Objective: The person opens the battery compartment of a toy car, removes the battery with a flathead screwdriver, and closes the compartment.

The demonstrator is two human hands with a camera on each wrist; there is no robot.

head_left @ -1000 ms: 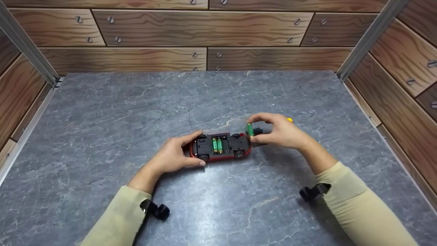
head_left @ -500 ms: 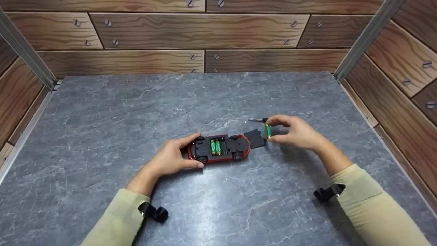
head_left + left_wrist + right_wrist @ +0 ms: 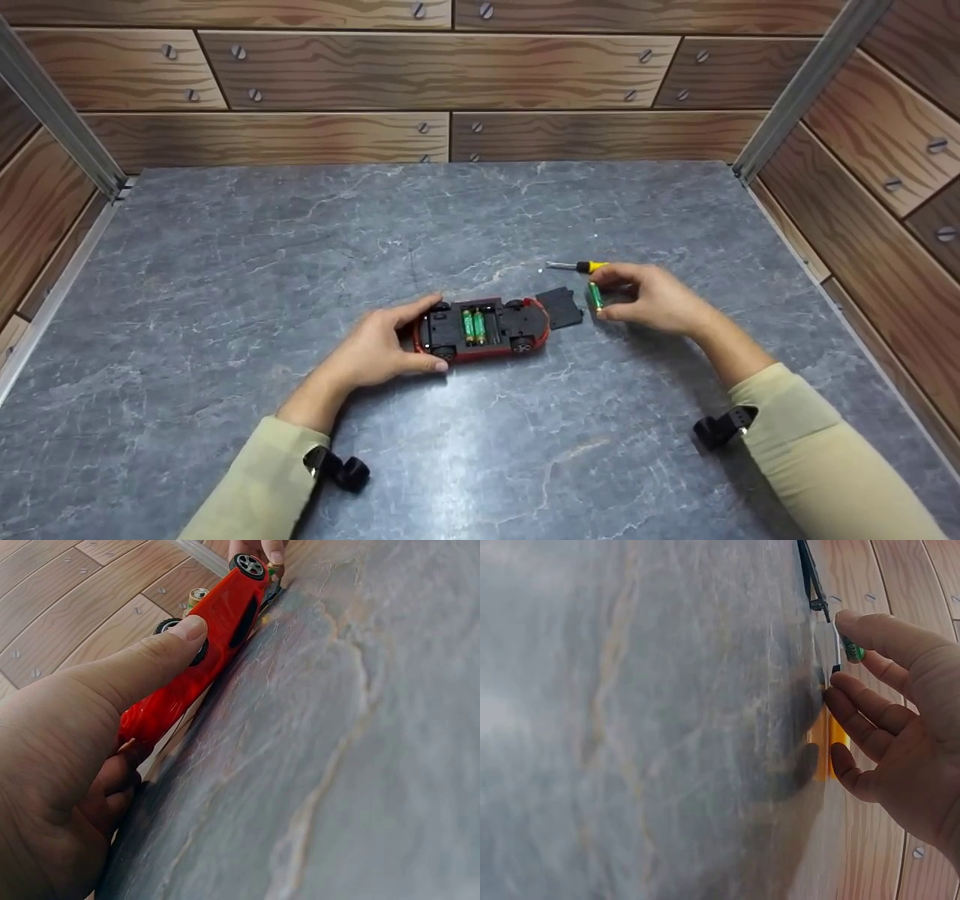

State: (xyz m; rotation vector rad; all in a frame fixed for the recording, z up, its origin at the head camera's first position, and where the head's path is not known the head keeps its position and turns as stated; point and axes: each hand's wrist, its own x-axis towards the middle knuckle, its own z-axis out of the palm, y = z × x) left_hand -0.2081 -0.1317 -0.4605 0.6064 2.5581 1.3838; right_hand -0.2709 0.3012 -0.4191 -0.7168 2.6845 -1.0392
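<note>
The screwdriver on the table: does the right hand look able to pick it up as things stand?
Probably not quite yet: the right hand pinches a battery. The screwdriver lies close by, and I see nothing else in the way.

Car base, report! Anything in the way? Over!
Left hand gripping upturned car. Right hand pinching battery. Two more batteries in car. Screwdriver near right hand, maybe in the way.

The left forearm (image 3: 255, 472) and right forearm (image 3: 817, 450) are angled inward; the left hand (image 3: 371, 345) is held in a wide grip, the right hand (image 3: 656, 301) in a narrower pinch.
</note>
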